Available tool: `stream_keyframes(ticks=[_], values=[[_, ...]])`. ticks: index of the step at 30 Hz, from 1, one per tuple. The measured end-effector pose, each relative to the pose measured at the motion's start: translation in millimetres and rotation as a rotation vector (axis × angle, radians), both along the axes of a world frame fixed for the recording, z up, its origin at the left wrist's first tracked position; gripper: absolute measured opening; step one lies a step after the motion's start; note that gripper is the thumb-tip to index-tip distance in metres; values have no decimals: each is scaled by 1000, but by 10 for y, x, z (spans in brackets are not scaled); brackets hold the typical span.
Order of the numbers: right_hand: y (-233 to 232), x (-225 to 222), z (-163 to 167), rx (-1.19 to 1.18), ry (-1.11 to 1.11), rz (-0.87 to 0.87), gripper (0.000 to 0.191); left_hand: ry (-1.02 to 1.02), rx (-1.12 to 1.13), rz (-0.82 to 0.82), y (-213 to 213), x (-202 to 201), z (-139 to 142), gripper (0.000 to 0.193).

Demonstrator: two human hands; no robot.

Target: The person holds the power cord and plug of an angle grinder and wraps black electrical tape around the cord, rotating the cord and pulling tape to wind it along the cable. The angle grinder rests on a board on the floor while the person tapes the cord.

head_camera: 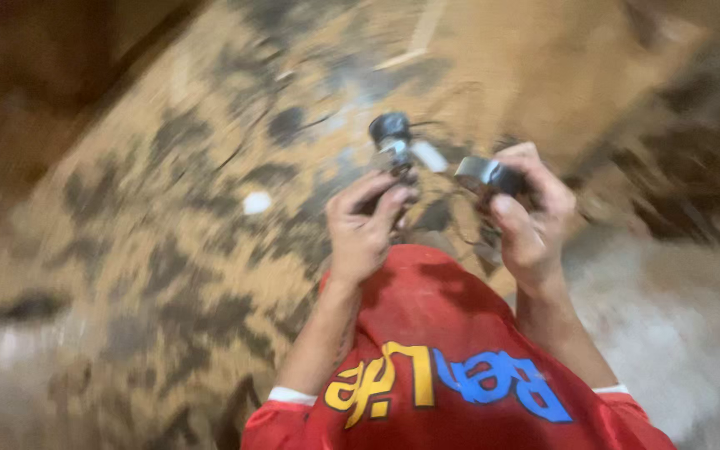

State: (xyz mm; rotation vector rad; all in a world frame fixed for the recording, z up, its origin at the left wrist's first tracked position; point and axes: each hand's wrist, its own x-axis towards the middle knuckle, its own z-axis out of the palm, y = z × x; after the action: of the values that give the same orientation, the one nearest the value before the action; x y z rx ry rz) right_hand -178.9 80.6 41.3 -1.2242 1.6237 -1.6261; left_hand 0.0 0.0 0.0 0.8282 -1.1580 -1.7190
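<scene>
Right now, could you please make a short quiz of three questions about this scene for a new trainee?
1. True or false: the left hand holds nothing.
2. What does the right hand grip? A) a grey metal cylinder B) a hammer C) a cup
3. What colour is the shirt?

Key:
1. False; it holds a small dark round-topped part.
2. A, the grey metal cylinder.
3. Red.

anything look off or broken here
Nothing clearly damaged; the picture is too blurred to judge. Left hand holds a dark metal part, right hand a grey one. The floor is blotchy with dark stains.
</scene>
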Motion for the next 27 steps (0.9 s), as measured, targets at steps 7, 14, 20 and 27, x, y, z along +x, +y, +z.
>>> stream_keyframes(ticks=[7,14,20,27], values=[[-717,2140,40,-128,623,430,34,-285,-271,362,-124,2230,55,8],[-905,3243,108,-190,689,700,40,-207,-250,559,247,3399,342,19],[-1374,4064,203,-324,869,841,37,-404,-150,695,26,4114,358,21],[-2247,5095,115,-440,790,945,38,-455,-206,788,-676,5011,326,11]])
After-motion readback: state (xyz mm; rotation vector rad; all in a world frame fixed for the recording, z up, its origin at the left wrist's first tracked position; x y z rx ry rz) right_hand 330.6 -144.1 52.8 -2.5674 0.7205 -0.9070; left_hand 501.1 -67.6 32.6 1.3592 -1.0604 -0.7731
